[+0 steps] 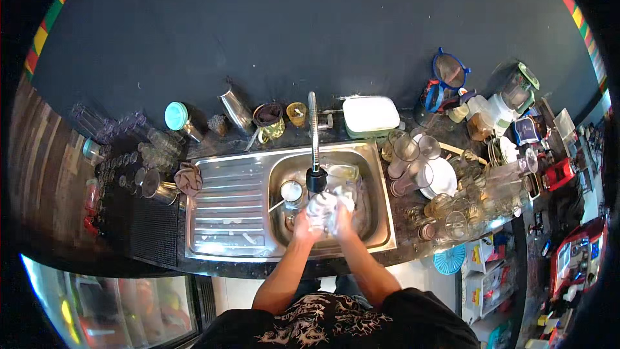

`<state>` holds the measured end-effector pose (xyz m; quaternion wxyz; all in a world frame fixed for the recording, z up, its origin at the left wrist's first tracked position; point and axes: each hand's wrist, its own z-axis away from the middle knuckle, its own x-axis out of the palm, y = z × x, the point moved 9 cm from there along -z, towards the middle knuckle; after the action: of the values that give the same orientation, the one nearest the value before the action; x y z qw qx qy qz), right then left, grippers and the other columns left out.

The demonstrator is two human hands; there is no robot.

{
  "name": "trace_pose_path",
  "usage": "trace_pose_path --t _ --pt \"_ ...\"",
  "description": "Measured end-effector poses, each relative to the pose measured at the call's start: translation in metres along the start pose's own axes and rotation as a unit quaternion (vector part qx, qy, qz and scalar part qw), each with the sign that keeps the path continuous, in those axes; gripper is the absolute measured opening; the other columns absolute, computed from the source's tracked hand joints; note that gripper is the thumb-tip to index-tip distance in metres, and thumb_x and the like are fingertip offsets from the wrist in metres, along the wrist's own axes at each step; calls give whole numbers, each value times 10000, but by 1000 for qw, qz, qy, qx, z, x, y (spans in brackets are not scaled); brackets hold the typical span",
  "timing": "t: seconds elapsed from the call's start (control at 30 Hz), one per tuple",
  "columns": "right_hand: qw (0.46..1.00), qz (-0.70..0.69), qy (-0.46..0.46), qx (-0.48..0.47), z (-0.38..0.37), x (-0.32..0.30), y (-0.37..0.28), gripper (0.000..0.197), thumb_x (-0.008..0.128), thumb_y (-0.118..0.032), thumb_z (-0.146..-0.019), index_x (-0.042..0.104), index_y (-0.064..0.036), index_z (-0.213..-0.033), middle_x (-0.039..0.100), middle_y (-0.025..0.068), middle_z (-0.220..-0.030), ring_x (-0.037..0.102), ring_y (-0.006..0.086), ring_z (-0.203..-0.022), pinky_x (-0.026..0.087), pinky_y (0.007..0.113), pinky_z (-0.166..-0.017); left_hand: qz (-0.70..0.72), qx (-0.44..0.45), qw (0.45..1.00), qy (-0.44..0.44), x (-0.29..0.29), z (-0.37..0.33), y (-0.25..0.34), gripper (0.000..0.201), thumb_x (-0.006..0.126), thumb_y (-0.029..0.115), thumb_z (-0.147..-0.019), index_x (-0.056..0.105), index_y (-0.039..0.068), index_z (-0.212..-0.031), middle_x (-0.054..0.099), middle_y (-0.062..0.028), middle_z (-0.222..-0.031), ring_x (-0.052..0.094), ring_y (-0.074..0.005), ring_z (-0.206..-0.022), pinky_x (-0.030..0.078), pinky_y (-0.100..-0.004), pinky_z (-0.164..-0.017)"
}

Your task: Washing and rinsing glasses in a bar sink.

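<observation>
Over the sink basin [371,190], my left hand [306,226] and my right hand [343,221] are close together below the black tap head [316,179]. Between them is a white, foam-covered thing [321,209]; suds and motion blur hide its kind. Both hands are closed around it, and their fingertips are covered by foam. Just left of them, a small pan or cup with a handle [291,190] holds white suds in the basin. Behind my hands lies a clear container [344,172], partly hidden by the tap.
A ridged steel drainboard [229,200] adjoins the basin on the left, with a crumpled brown cloth [188,179] at its edge. Many glasses [413,178] crowd the counter to the right, near stacked white plates [440,178]. A white-lidded tub [371,114] stands behind.
</observation>
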<state>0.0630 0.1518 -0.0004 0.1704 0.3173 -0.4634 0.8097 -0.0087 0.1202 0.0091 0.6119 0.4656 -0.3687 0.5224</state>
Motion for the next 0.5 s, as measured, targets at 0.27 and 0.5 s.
trace_pose_path --t 0.27,0.5 --pt "800 481 -41 -356 29 89 -93 235 675 -188 -674 645 -88 -884 633 117 -892 611 319 -770 499 369 -667 -179 103 967 150 -41 3 22 288 472 262 -933 579 47 -1092 647 -83 -970 633 -200 -841 531 -359 -726" --pt "718 581 -258 -285 23 75 -60 178 620 -204 -737 659 -92 -870 650 90 -843 639 249 -799 516 352 -667 -257 252 912 198 -46 18 34 152 532 124 -873 613 1 -911 637 -90 -857 611 -186 -741 478 -349 -653"
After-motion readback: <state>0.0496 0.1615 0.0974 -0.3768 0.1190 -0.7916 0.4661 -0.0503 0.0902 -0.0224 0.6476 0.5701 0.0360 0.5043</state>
